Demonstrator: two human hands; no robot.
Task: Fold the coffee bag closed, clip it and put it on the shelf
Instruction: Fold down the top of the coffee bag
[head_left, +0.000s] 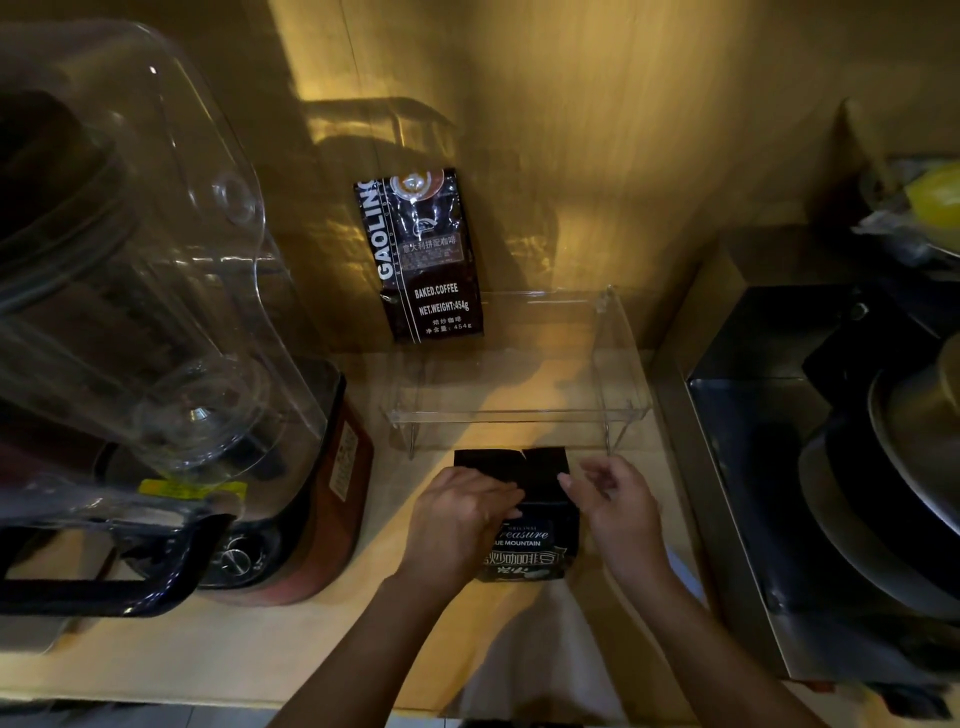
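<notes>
1. Head view, looking down: the coffee bag (530, 525) is seen lying flat on the wooden counter (208, 654), just in front of the clear acrylic shelf (519, 413), with its open top flap (511, 465) pointing away from the person toward the shelf and its printed base nearest the body

2. The bag's long axis is judged to run from the person toward the shelf, so the fold would be turned across that axis, back toward the person

3. The left hand (460, 517) is laid on the bag's upper left part, fingers pressed onto the black flap; it is taken to be holding the bag, though how firmly cannot be told

4. The right hand (615, 501) is held just beside the bag's right edge, fingers loosely curled and parted; only its thumb tip seems to meet the flap, and nothing is gripped in it

5. Both hands are equally near the flap, one on each side of it; a notch or tear is visible in the flap's far edge, between them

6. No clip can be made out anywhere on the counter; it may be hidden or out of frame

7. A second coffee bag (421, 254), marked GAOLING, is seen propped against the back wall behind the shelf's left end

8. The scene is dim: a blender (171, 332) fills the left, and dark metal equipment (810, 467) on the right is cut off and hard to identify
</notes>
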